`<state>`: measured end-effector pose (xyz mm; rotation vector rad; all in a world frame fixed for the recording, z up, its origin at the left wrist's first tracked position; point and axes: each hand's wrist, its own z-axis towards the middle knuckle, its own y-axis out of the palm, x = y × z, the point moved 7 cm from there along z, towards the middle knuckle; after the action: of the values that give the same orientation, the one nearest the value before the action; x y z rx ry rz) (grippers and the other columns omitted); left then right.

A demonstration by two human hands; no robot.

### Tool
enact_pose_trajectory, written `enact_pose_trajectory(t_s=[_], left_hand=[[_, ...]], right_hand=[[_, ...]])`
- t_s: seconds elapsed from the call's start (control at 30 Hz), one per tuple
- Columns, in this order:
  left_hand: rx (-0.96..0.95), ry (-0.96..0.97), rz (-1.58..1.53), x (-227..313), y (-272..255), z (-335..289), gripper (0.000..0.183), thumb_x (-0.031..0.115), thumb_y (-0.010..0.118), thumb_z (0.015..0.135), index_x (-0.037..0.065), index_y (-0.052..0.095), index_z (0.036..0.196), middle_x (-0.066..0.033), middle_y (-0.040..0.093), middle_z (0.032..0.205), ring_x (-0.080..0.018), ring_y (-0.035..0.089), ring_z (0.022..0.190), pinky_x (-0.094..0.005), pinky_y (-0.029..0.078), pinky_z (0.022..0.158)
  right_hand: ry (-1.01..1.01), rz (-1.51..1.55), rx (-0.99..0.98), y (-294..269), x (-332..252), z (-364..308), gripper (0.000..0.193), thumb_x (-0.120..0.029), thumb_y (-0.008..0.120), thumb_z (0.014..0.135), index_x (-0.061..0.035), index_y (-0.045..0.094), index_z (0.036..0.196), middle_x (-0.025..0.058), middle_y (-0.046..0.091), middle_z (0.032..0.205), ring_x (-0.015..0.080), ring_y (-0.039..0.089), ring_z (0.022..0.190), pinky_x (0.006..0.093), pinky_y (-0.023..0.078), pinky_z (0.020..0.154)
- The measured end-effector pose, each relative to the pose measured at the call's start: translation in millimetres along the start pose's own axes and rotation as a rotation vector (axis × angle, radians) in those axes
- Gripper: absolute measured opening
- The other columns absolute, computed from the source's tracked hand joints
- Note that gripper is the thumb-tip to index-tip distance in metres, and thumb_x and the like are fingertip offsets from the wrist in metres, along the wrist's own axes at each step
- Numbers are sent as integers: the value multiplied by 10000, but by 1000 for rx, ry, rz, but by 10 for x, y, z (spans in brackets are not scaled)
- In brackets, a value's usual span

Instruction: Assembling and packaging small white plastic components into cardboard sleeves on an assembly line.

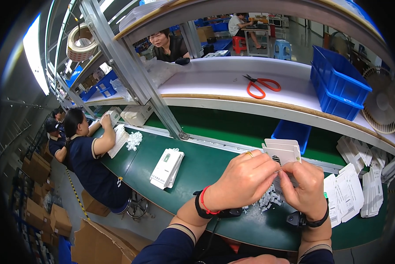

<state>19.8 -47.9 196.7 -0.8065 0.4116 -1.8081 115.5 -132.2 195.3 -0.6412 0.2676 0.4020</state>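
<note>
Close together over the green table, my left hand (248, 178) and my right hand (306, 187) are both closed in a pinch, their fingertips meeting. A flat white printed carton (287, 145) with green markings rises from behind the fingers, held at its lower part. Whatever small piece may lie between the fingertips is hidden. Beneath my hands is a loose pile of small white plastic pieces (268, 202). Next to my right hand, flat white cartons (348, 193) lie fanned out. A stack of similar cartons (166, 168) sits to the left of my left hand.
Red-handled cutters (262, 86) lie on the shelf ahead, with stacked blue bins (338, 88) at its right. Another blue bin (292, 134) stands below that shelf. A metal post (140, 70) rises at the table's far edge. A co-worker (96, 154) sits at the left.
</note>
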Motion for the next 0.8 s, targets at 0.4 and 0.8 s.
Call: enact_pose_trajectory(t_s=[0.4,0.8], left_hand=[[-11,-10,-13,-11,14,-11,159,-2,679,717,6,630,868,-106,632,804,-274,594,721,-342,478,656],[28,10,-30,-15,23,-17,130,53,686,753,16,615,855,-100,603,807,-268,580,745,-344,465,659]], right_hand=[[-1,-13,-24,-16,-13,8,114,8,668,682,-32,591,756,96,548,601,251,551,484,333,410,441],[38,-11,-31,-35,-38,18,104,15,652,676,-20,578,740,110,558,610,270,553,505,344,410,464]])
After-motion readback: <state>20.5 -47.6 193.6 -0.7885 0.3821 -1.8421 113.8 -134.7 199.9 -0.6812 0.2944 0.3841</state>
